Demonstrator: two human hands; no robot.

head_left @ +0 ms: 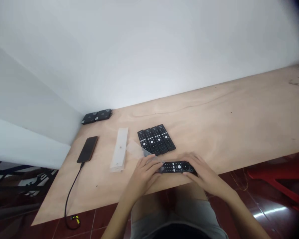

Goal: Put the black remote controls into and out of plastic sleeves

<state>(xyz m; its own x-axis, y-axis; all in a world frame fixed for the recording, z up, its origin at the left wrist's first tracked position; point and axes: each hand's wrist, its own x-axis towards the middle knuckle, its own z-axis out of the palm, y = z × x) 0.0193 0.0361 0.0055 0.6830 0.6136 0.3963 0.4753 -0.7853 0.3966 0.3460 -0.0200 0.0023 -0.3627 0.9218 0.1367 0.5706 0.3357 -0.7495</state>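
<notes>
A black remote control (173,167) lies crosswise between my two hands, near the table's front edge. My right hand (198,169) is closed round its right end. At the other end, the fingers of my left hand (146,172) close on the remote and a clear plastic sleeve (137,149), which trails up and left from them. Whether the remote's left end is inside the sleeve is hidden by my fingers. Just beyond my hands, several black remotes (159,139) lie side by side, buttons up. Left of them rests a stack of flat whitish plastic sleeves (120,149).
A dark phone (88,149) lies at the left with a black cable (72,186) running off the table's edge. Two black boxes (96,116) sit against the wall in the far left corner. The wooden table (226,126) stretches right; a red stool (271,179) stands on the floor.
</notes>
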